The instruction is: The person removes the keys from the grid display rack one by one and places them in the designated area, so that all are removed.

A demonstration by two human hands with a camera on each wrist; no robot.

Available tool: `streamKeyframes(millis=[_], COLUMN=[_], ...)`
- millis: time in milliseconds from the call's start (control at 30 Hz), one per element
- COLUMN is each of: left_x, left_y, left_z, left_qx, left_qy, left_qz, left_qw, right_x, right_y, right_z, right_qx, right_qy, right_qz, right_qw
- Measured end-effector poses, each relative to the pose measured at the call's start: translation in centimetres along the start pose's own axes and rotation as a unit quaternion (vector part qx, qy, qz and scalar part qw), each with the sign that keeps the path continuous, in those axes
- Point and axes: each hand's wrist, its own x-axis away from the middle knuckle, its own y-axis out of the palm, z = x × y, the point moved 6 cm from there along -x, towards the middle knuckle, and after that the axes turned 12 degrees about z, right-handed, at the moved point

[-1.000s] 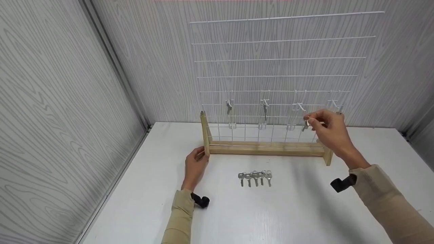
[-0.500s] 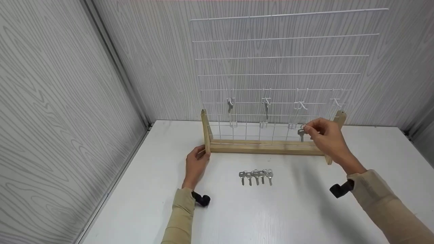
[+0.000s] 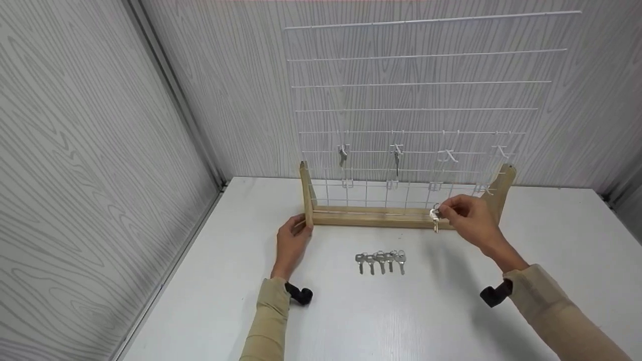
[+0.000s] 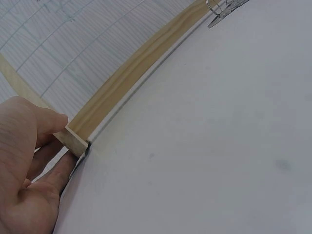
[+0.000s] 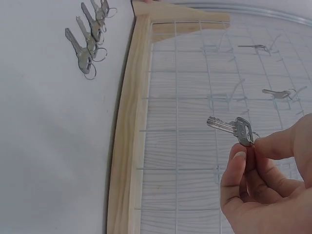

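Note:
My right hand (image 3: 469, 220) pinches a silver key (image 5: 242, 130) by its small ring, thumb against fingertips. The key hangs in front of the rack's lower right part, its blade pointing down in the head view. My left hand (image 3: 292, 245) grips the front end of the left wooden side piece (image 4: 75, 141) of the rack, with fingers on both sides of it. The rack carries a white wire grid (image 3: 416, 82) with several hooks. One key (image 3: 343, 156) hangs from the leftmost upper hook, and another key (image 3: 397, 163) from the hook beside it.
Several keys with rings (image 3: 381, 261) lie in a row on the white table (image 3: 351, 321) before the rack. Bare upper hooks (image 3: 450, 155) are on the grid's right half. Wood-patterned panels (image 3: 100, 150) stand behind and at the left.
My right hand has moved down and to the left with the key, away from the upper hooks. The left hand keeps its grip on the rack.

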Motion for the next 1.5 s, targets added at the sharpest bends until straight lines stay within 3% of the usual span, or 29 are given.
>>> streamKeyframes(millis=[400, 933, 1167, 1500], left_x=[0.1, -0.1, -0.1, 0.1], left_y=[0.1, 0.1, 0.0, -0.1], left_z=[0.2, -0.1, 0.0, 0.1], left_qx=[-0.009, -0.014, -0.008, -0.008], left_qy=[0.007, 0.006, 0.009, 0.002], left_qz=[0.003, 0.006, 0.007, 0.001], left_qw=[0.9999, 0.9999, 0.9999, 1.0], right_x=[1.6, 3.4, 3.9, 4.0], right_y=[2.5, 6.3, 7.2, 7.8], right_z=[2.0, 5.4, 6.0, 6.0], right_qx=[0.003, -0.001, 0.034, 0.029], right_qy=[0.035, 0.05, 0.041, 0.039], right_qz=[-0.013, -0.048, -0.056, -0.069], right_qw=[0.999, 0.998, 0.997, 0.996])
